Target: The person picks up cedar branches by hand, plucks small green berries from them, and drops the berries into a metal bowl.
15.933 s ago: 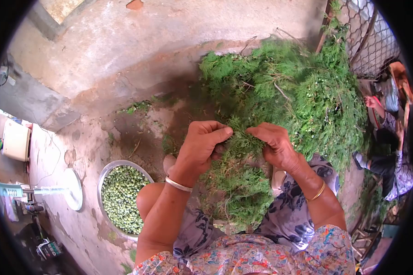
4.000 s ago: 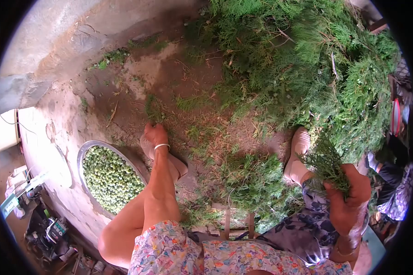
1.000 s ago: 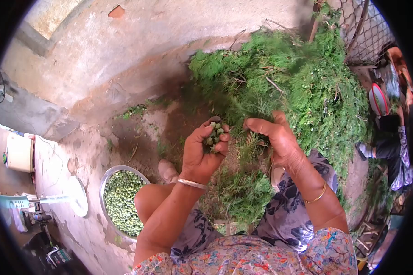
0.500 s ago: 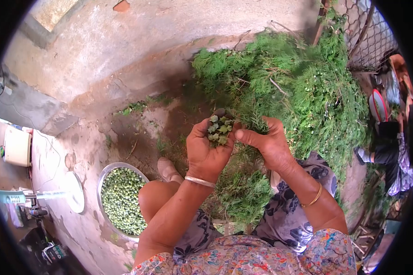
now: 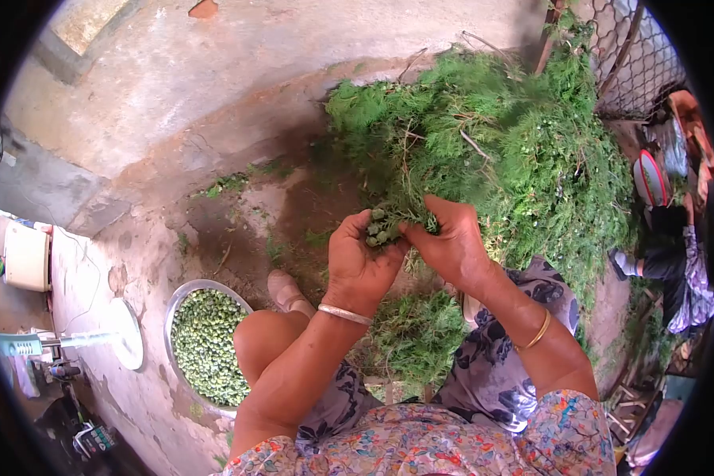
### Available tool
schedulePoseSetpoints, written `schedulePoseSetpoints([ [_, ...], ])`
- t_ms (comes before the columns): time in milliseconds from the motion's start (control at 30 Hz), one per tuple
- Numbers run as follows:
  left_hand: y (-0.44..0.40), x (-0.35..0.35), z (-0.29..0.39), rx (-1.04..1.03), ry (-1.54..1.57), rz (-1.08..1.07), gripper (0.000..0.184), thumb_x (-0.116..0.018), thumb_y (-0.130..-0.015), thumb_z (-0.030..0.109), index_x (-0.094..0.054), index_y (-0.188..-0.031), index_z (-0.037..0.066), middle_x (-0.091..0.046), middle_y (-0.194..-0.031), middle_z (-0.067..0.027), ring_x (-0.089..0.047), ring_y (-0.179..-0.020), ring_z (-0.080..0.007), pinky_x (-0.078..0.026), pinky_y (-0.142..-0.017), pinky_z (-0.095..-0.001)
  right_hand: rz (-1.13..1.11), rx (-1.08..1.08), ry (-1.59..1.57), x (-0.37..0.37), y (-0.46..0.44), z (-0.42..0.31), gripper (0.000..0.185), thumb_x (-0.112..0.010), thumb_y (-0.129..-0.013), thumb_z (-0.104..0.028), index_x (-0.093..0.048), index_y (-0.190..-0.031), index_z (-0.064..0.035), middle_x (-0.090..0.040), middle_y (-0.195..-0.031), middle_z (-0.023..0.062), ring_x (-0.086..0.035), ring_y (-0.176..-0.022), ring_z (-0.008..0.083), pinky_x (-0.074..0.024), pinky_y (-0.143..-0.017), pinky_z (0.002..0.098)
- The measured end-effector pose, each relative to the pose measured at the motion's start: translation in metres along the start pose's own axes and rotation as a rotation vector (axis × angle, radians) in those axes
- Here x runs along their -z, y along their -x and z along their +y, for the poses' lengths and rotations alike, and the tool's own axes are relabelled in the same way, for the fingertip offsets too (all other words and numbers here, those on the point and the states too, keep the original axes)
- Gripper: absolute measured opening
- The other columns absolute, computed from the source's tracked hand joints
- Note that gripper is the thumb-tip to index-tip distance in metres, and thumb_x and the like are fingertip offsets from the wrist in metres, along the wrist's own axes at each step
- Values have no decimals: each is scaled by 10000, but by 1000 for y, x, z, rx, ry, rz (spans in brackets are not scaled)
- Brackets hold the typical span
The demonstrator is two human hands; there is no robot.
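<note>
Several small green cones (image 5: 379,230) lie in the palm of my left hand (image 5: 362,266), whose fingers curl round them. Right beside it, my right hand (image 5: 454,244) pinches a green leafy sprig (image 5: 408,213) between thumb and fingers, and the fingertips of both hands nearly meet. Past the hands spreads a large heap of leafy branches (image 5: 563,174). A smaller pile of sprigs (image 5: 420,337) lies between my legs. To the left of my knee stands a round metal basin (image 5: 171,324) full of green cones (image 5: 206,345).
A fan (image 5: 127,333) stands at the left, near a pale box (image 5: 28,255). A wall (image 5: 238,71) runs along the far side, with wire mesh (image 5: 639,63) at the far right. Another person's clothed part (image 5: 694,278) shows at the right edge, by a red-rimmed object (image 5: 651,178).
Over the last second my right hand has come in against my left hand. The cones in my left palm are now partly covered by the sprig.
</note>
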State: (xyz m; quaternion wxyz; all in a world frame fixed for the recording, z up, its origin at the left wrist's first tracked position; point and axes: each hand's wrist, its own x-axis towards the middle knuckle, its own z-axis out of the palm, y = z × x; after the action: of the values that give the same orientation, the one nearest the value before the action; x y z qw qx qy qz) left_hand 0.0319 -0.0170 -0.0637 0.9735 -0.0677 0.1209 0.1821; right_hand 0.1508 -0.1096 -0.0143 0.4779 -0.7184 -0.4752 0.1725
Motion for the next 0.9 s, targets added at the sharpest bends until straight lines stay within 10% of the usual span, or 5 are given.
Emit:
schedulePoseSetpoints([
  [267,3,-11,-5,-40,-12,94,234,-448,-875,150,-548,-975,-37,-603,-986,-185,-594,-894,-314,-499,-838,-440,-29,-23,-219,2,2,-7,121,-635,-680,-23,-526,-714,17,-527,-623,208,-542,-621,404,-427,-509,377],
  [333,3,-23,-14,-157,-216,249,286,-388,-889,181,-541,-976,-44,-594,-973,-188,-575,-912,-303,-479,-851,-436,-190,318,-65,1,3,3,128,-621,-620,1,-520,-698,1,-539,-629,165,-552,-628,380,-432,-524,400],
  [667,0,-7,-17,-135,-237,210,275,-399,-885,180,-550,-956,-38,-606,-936,-169,-580,-889,-295,-482,-835,-406,-294,446,305,-4,4,7,251,-622,-577,42,-582,-815,-24,-566,-710,145,-585,-642,296,-449,-548,370],
  [900,2,-5,-11,-134,-138,206,213,-465,-848,111,-548,-952,-55,-594,-948,-161,-580,-888,-287,-502,-812,-442,-261,-165,-436,12,-8,-8,93,-596,-814,-8,-626,-902,-8,-625,-753,-4,-517,-675,60,-451,-596,267],
])
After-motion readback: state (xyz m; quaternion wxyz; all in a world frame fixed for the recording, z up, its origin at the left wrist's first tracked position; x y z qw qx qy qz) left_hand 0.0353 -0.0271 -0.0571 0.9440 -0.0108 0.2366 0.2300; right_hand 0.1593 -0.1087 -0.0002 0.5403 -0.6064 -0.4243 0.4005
